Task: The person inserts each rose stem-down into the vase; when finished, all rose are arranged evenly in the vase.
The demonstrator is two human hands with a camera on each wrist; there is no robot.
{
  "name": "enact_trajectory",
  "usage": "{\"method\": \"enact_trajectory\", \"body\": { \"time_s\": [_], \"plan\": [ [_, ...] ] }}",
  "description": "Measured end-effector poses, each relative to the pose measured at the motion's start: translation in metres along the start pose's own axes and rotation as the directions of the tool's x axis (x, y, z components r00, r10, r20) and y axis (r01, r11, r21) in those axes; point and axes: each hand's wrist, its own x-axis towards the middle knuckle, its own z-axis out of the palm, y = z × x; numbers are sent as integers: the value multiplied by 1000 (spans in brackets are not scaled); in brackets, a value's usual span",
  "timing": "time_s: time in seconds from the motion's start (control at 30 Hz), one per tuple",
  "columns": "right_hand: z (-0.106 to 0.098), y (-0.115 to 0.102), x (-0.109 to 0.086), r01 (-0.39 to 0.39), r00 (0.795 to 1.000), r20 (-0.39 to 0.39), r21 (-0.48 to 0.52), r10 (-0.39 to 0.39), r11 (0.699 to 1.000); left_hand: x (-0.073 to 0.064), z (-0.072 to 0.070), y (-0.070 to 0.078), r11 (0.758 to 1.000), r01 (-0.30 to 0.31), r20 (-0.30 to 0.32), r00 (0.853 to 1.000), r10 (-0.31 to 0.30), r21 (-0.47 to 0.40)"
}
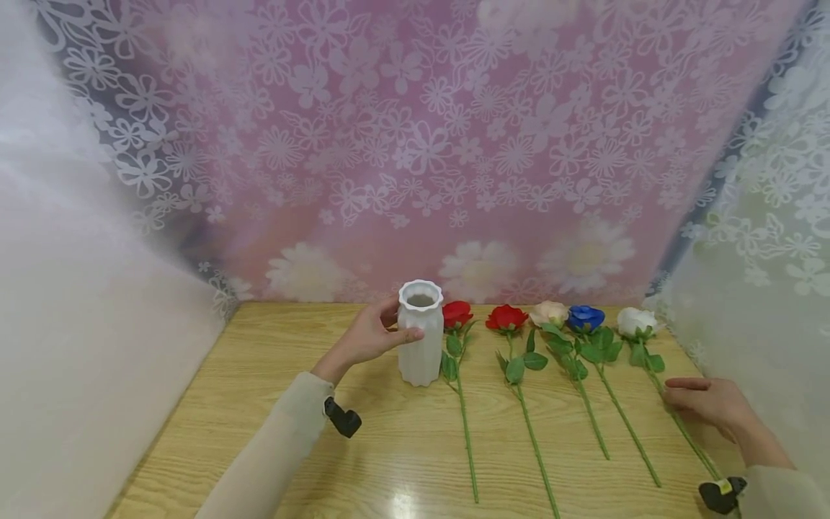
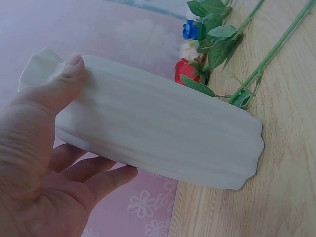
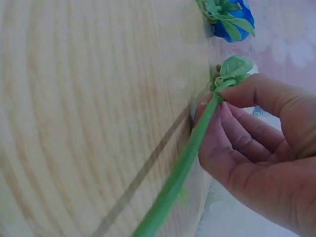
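A white fluted vase (image 1: 421,353) with a scalloped rim stands upright on the table. My left hand (image 1: 375,333) grips it near the top, the thumb across its front and the fingers around the far side, as the left wrist view of the vase (image 2: 158,123) also shows. At the right, my right hand (image 1: 710,404) pinches the green stem (image 3: 180,170) of the white rose (image 1: 637,323) between thumb and fingers, below its leaves. In the right wrist view the stem casts a shadow on the wood, and the white bloom is mostly hidden behind the hand.
Left of the white rose, a blue rose (image 1: 586,318), a pale peach rose (image 1: 550,313) and a red rose (image 1: 506,318) lie on the wooden table (image 1: 259,404). Another red rose (image 1: 457,313) lies right beside the vase. A flowered pink curtain (image 1: 415,180) hangs behind.
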Motion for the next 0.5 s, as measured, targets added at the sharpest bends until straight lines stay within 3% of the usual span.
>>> {"method": "enact_trajectory", "body": {
  "time_s": [0.27, 0.5],
  "plan": [
    [-5, 4, -1, 28, 995, 93, 147, -42, 989, 0, 0, 1, 1000, 6, -1, 1000, -6, -1],
    [-2, 5, 1, -8, 991, 132, 219, -21, 976, 0, 1, 3, 1000, 9, -2, 1000, -9, 23]
  ]
}}
